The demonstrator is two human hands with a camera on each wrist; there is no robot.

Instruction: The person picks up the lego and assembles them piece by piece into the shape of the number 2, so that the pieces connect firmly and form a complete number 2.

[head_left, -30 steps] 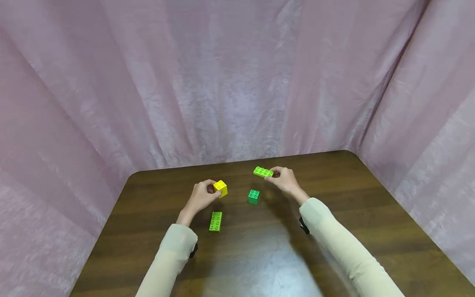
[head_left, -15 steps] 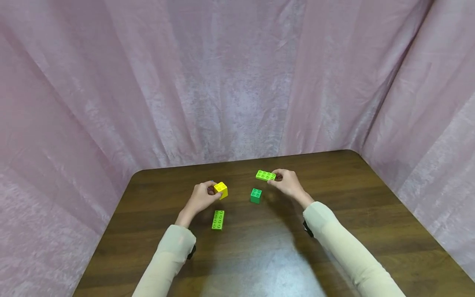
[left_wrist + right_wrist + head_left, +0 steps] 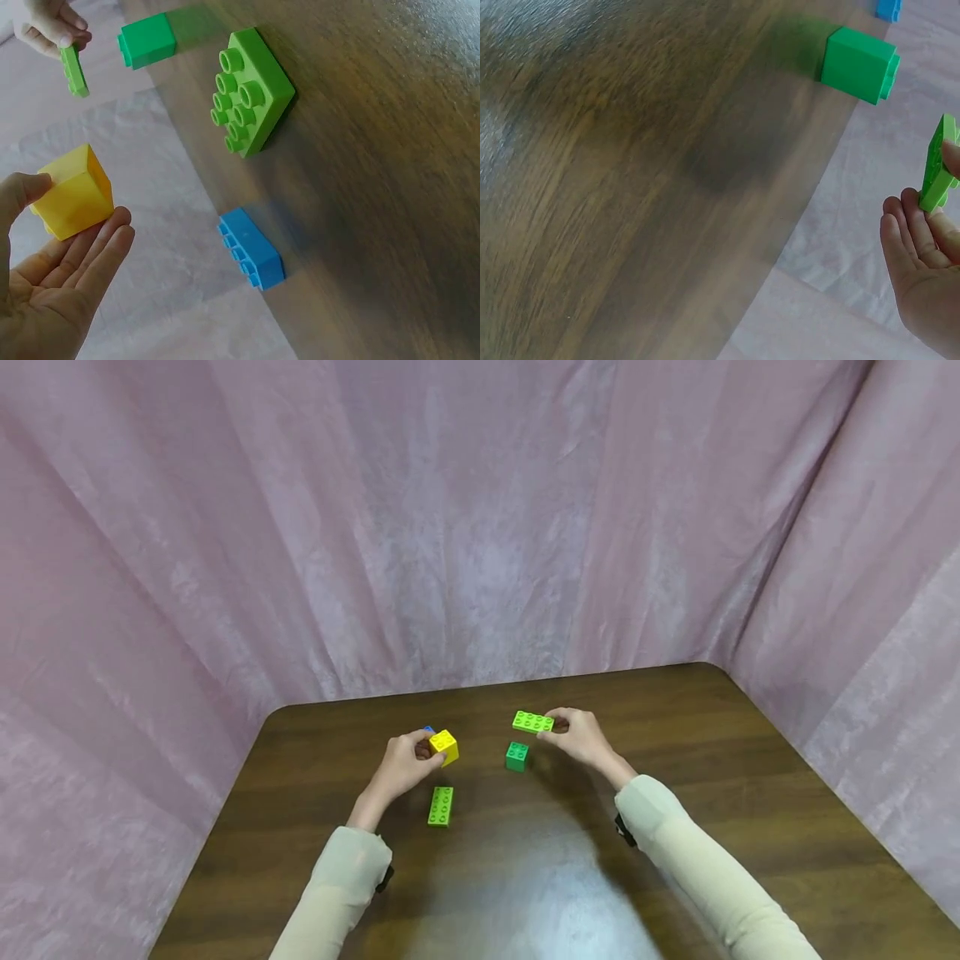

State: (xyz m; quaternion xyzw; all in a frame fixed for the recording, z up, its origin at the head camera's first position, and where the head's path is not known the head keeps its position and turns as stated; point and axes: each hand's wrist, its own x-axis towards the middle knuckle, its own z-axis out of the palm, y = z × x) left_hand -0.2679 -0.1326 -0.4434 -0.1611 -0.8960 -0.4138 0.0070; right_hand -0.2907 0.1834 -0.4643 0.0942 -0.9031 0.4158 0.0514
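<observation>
Yellow block (image 3: 73,195) in left fingers (image 3: 107,259), lime brick (image 3: 532,722) in right fingers (image 3: 897,240)

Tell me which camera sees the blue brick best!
The left wrist view: the blue brick shows whole there, studs too. The head view shows a sliver behind the left hand; the right wrist view, a piece cut by the top edge.

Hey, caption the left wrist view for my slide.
Yellow block in the left grip; a blue brick, a lime brick and a green block on the wooden table.
</observation>
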